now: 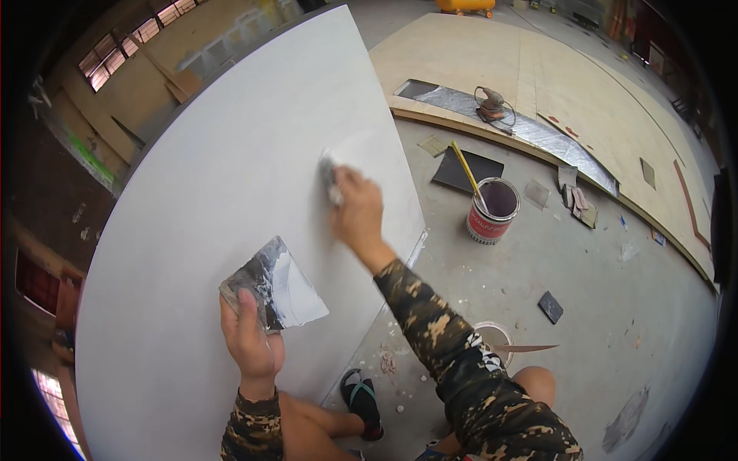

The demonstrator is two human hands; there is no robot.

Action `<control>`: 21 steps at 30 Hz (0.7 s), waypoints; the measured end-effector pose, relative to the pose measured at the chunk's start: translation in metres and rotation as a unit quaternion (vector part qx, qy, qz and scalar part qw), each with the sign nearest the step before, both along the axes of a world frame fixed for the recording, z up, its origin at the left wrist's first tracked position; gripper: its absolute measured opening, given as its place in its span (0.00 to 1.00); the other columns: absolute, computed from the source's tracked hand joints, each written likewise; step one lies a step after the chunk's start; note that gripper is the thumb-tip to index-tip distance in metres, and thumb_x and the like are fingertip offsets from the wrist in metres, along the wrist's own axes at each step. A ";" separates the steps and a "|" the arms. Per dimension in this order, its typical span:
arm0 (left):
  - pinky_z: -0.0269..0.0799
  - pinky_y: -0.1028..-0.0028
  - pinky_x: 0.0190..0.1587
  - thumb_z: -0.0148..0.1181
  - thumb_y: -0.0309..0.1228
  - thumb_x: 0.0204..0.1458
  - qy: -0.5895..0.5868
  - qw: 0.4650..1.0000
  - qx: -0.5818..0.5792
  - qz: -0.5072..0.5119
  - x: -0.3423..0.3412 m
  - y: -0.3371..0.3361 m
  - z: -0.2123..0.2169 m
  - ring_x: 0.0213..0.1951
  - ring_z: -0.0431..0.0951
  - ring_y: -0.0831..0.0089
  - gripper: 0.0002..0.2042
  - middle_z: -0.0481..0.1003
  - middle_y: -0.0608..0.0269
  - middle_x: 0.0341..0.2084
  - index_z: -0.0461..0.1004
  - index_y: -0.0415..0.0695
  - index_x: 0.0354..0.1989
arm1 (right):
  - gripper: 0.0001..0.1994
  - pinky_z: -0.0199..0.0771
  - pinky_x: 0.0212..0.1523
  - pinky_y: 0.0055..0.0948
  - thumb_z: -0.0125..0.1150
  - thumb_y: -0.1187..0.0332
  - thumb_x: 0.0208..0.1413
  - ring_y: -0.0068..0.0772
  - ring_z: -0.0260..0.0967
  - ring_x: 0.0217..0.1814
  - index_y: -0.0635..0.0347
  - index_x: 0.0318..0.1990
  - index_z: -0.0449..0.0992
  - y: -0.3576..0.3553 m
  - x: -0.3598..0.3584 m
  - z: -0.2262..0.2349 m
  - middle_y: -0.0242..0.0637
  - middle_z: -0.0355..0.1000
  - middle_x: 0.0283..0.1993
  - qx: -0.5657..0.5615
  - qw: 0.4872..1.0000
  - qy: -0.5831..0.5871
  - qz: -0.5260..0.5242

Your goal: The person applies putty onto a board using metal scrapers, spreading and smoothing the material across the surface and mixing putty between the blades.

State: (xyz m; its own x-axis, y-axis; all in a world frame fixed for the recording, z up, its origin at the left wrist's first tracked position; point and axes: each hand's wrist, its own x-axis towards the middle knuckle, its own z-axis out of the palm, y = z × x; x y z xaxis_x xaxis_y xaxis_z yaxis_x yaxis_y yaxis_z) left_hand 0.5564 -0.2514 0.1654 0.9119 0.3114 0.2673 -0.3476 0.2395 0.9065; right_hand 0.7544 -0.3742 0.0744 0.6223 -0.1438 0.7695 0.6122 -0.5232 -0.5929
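A large white panel [192, 192] fills the left and middle of the head view. In my left hand [250, 346] is a worn grey putty board [257, 280], tilted, with my thumb on its face. Smooth white putty [298, 292] covers its right part. My right hand [359, 211] is closed round a putty knife [329, 170] smeared with white, its blade against the panel near the right edge. The knife is blurred and partly hidden by my fingers.
Right of the panel, a red-labelled can [492, 219] with a yellow stick [466, 167] stands by a black sheet [453, 170]. A sander [492, 106] rests on a wooden board [469, 58]. A dark block [550, 306] and another tin [492, 330] are nearer me.
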 end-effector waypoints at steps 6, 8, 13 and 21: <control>0.65 0.66 0.60 0.46 0.33 0.66 -0.021 0.998 -0.030 -0.052 0.005 -0.001 0.004 0.57 0.70 0.68 0.17 0.71 0.58 0.55 0.62 0.39 0.60 | 0.22 0.72 0.46 0.40 0.59 0.81 0.42 0.52 0.73 0.49 0.63 0.49 0.76 -0.037 -0.014 -0.037 0.48 0.75 0.49 0.018 0.984 0.045 0.174; 0.64 0.66 0.60 0.46 0.33 0.66 -0.015 0.997 -0.034 -0.065 0.009 -0.006 0.010 0.57 0.70 0.68 0.18 0.70 0.58 0.55 0.62 0.39 0.60 | 0.13 0.73 0.42 0.42 0.58 0.76 0.50 0.57 0.74 0.44 0.68 0.44 0.77 -0.068 0.028 -0.030 0.53 0.76 0.42 0.100 0.981 0.150 0.068; 0.66 0.66 0.59 0.46 0.31 0.66 -0.002 0.998 -0.060 -0.027 0.009 -0.016 0.011 0.53 0.72 0.69 0.13 0.72 0.58 0.51 0.65 0.39 0.55 | 0.13 0.72 0.39 0.40 0.56 0.69 0.56 0.49 0.76 0.38 0.74 0.40 0.76 -0.102 0.100 -0.009 0.60 0.76 0.36 0.163 0.937 0.308 0.009; 0.65 0.64 0.60 0.48 0.34 0.65 -0.012 0.999 -0.030 -0.011 -0.002 -0.002 0.005 0.57 0.70 0.67 0.19 0.70 0.59 0.55 0.61 0.40 0.62 | 0.20 0.73 0.46 0.31 0.48 0.82 0.52 0.36 0.74 0.42 0.64 0.52 0.75 -0.061 0.056 0.023 0.42 0.76 0.42 0.069 0.974 0.173 0.131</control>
State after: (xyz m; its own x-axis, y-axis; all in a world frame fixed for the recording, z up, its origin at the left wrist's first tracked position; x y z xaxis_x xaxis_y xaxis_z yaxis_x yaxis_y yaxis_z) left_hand 0.5547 -0.2530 0.1706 0.9126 0.3065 0.2707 -0.3627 0.3008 0.8820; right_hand 0.8099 -0.4353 0.0976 0.8705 -0.0320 0.4912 0.4644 -0.2777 -0.8410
